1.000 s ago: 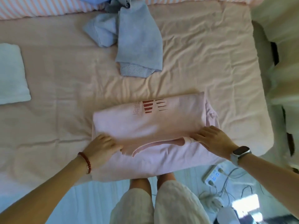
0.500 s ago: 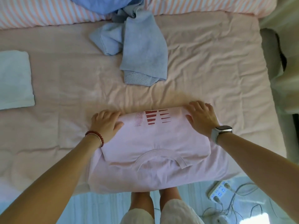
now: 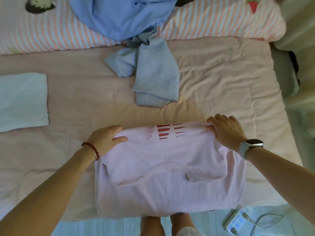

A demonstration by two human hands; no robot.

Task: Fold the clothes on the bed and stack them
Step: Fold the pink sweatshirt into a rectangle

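head view, steeply down, bed [image 3: 221, 86] close

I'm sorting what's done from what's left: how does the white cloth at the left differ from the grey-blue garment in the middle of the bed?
The white cloth lies flat in a neat folded rectangle; the grey-blue garment is crumpled and unfolded. The white cloth lies alone; the grey-blue garment runs under a blue garment on the striped pillow. Neither is touched: both hands grip the pink shirt.

A pink-sheeted bed [image 3: 221, 86] with a striped quilt [image 3: 213, 24] stands on pale floor [image 3: 109, 227] holding a power strip [image 3: 238, 221].
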